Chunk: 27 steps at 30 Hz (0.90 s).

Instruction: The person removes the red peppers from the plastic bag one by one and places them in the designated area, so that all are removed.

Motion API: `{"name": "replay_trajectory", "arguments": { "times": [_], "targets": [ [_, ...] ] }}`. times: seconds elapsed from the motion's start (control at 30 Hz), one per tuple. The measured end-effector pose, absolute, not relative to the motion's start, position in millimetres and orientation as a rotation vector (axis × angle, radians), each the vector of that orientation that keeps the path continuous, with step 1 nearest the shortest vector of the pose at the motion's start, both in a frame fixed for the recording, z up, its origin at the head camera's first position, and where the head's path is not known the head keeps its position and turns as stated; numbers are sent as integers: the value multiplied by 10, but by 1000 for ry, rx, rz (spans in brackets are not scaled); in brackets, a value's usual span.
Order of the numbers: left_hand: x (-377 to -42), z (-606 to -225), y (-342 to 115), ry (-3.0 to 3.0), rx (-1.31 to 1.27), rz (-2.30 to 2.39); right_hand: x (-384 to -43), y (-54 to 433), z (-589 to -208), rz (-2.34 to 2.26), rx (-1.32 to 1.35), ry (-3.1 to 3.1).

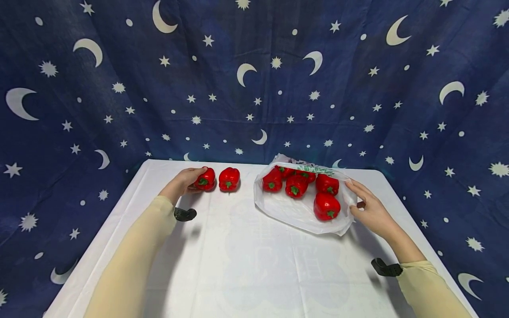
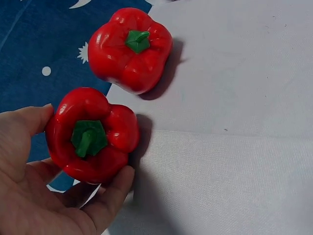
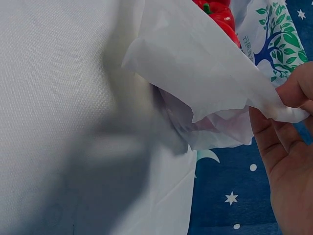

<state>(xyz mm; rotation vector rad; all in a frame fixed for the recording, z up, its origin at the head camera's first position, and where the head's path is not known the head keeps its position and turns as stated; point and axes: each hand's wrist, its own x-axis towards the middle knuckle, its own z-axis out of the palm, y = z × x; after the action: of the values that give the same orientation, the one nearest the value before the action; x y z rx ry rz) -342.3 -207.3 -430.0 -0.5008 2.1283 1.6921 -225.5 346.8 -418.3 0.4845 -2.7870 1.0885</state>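
Observation:
My left hand [image 1: 187, 180] grips a glossy red bell pepper [image 2: 93, 137] by its side, thumb on one side and fingers beneath, with the green stem facing the wrist camera. Just right of it, a second red bell pepper [image 1: 229, 179] sits on the table. My right hand [image 1: 371, 212] pinches the edge of a thin white plastic bag [image 1: 286, 212], its mouth spread wide. Inside lie several red bell peppers, one of them [image 1: 327, 206] nearest the opening. In the right wrist view, the bag's raised flap [image 3: 195, 63] covers most of its contents.
A white cloth covers the table [image 1: 238, 265]. Behind and around it hangs a dark blue curtain [image 1: 222, 79] with moons and stars. Green tree print [image 3: 283, 41] shows on the bag. Each wrist wears a black band [image 1: 185, 214].

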Motion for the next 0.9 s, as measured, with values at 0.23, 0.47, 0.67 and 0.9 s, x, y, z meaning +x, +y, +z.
{"name": "replay_trajectory", "arguments": {
  "times": [0.23, 0.47, 0.67, 0.9],
  "targets": [
    [-3423, -4347, -2113, 2119, -534, 1698, -2238, 3459, -4159, 1100, 501, -2768],
    [-3462, -4379, -2111, 2064, -641, 1730, -2254, 3469, -4173, 1100, 512, -2767],
    [-3456, -4377, -2100, 2050, -689, 1754, -2249, 3462, -4175, 1098, 503, -2773],
    [-3413, -4292, -2169, 2123, -689, 1675, -2265, 3455, -4177, 1080, 477, -2803]
  ]
}}
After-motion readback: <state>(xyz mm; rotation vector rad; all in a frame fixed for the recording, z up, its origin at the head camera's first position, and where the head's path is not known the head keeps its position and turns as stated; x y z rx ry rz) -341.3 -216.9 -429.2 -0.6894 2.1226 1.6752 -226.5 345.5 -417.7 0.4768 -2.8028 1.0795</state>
